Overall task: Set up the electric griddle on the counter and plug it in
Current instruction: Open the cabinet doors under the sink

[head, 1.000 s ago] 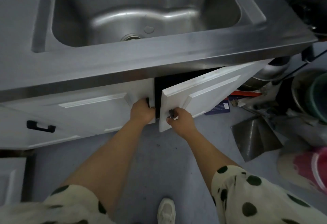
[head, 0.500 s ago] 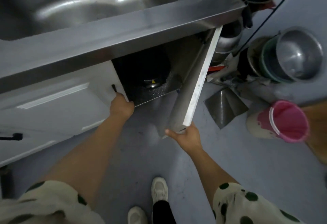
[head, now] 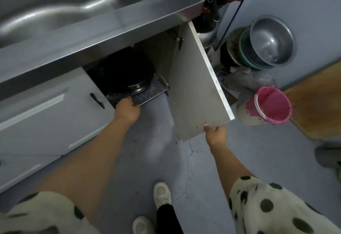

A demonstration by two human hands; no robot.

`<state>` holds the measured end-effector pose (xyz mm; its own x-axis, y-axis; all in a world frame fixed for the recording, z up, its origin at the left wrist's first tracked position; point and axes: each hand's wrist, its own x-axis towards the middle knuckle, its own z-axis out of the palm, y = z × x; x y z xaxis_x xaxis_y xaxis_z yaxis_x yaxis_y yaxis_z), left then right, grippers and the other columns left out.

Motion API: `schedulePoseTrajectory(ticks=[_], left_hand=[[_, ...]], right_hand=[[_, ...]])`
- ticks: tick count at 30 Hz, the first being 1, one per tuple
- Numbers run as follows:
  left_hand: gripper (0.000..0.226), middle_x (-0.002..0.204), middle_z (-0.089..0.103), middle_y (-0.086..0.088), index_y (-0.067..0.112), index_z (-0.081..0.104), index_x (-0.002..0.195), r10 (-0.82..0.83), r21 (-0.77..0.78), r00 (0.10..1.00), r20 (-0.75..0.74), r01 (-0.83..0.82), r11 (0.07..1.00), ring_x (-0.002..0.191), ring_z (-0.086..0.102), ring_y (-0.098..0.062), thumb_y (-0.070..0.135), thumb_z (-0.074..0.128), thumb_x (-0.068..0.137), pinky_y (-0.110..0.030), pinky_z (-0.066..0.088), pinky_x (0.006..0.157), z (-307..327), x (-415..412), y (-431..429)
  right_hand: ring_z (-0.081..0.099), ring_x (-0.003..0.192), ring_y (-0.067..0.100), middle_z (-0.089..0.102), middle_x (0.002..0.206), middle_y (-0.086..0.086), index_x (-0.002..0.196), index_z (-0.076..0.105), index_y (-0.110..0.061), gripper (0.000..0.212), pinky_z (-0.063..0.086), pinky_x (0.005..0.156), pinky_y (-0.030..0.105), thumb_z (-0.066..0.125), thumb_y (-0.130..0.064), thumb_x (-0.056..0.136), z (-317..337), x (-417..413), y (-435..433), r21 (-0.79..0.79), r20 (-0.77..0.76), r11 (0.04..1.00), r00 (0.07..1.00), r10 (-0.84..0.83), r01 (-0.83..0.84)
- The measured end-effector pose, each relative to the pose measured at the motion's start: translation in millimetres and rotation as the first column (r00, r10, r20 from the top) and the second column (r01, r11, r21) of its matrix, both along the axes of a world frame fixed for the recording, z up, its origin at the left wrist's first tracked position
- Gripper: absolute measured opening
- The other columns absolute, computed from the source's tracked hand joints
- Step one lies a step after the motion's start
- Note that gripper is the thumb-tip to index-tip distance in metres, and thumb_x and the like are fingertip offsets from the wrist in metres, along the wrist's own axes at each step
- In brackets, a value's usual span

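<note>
A round black electric griddle (head: pixel 127 73) with a yellow warning sticker sits deep in the dark cabinet under the steel sink counter (head: pixel 110 36); its upper part is hidden by the counter. My left hand (head: pixel 127 109) is at the front of the speckled cabinet floor (head: pixel 147 93), fingers curled over its edge, just short of the griddle. The right cabinet door (head: pixel 193 86) stands swung wide, and my right hand (head: pixel 215 134) grips its lower corner.
The left cabinet door (head: pixel 46 115) is closed, its black handle (head: pixel 96 100) beside my left wrist. Right of the cabinet stand stacked metal bowls (head: pixel 271 41), a pink bucket (head: pixel 273 108), a wooden board (head: pixel 317 104) and a hanging black cable (head: pixel 238 10). My feet are on the grey floor below.
My right hand has pulled the right door from barely ajar to wide open, exposing the griddle. My left hand has left the left door's handle and moved to the cabinet floor's edge.
</note>
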<state>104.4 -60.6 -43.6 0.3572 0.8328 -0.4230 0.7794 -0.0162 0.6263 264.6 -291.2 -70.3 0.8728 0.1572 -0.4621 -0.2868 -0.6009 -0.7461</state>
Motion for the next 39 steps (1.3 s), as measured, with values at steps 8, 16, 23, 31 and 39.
schedulePoseTrajectory(ticks=[8,16,23,31,39], left_hand=[[0.005,0.107,0.060,-0.015,0.011,0.058,0.084,0.010,-0.071,0.999,0.046,-0.007,0.997,0.116,0.057,-0.035,0.012,0.056,0.089,-0.036,0.044,0.099,-0.5,3.5,-14.5],[0.029,0.077,0.048,0.001,0.013,0.038,0.064,0.007,-0.076,0.997,0.083,-0.001,0.997,0.081,0.045,-0.019,0.009,0.052,0.089,-0.028,0.038,0.075,2.1,9.8,-20.0],[0.010,0.074,0.048,0.007,0.007,0.059,0.088,0.031,-0.060,0.994,0.107,-0.024,0.998,0.088,0.047,-0.019,0.009,0.050,0.091,-0.028,0.039,0.080,12.9,0.6,-12.8],[0.023,0.089,0.058,-0.014,0.021,0.050,0.073,0.113,-0.040,0.987,0.110,-0.109,0.993,0.092,0.060,-0.030,0.008,0.050,0.091,-0.038,0.051,0.091,37.7,-23.1,3.6],[0.018,0.117,0.064,-0.028,0.001,0.065,0.091,0.249,-0.043,0.963,0.098,-0.246,0.968,0.115,0.057,-0.038,0.006,0.048,0.092,-0.033,0.043,0.093,46.7,-51.9,21.3]], right_hand=[[0.052,0.122,0.028,0.055,0.134,0.009,0.137,0.046,-0.010,0.043,0.040,0.099,0.032,0.052,-0.014,0.095,5.6,44.1,-6.6,0.215,-0.074,0.941,0.965,-0.252,0.262],[0.051,0.118,0.023,0.051,0.137,0.007,0.143,0.036,-0.015,0.050,0.036,0.096,0.026,0.050,-0.008,0.095,13.1,56.0,-5.6,0.288,-0.084,0.896,0.941,-0.327,0.337],[0.051,0.124,0.030,0.046,0.144,0.014,0.147,0.029,-0.009,0.058,0.039,0.106,0.038,0.048,-0.003,0.093,21.1,43.9,8.0,0.195,-0.132,0.932,0.950,-0.284,0.305],[0.059,0.099,0.027,0.061,0.117,0.022,0.121,0.057,0.001,0.028,0.049,0.086,0.032,0.045,-0.004,0.096,48.1,-10.0,111.1,0.310,-0.236,0.944,0.952,0.193,-0.115],[0.055,0.121,0.033,0.059,0.127,0.023,0.123,0.058,0.004,0.033,0.044,0.101,0.035,0.039,0.003,0.096,73.3,-68.9,213.6,0.317,-0.146,0.735,0.735,0.662,-0.599]])
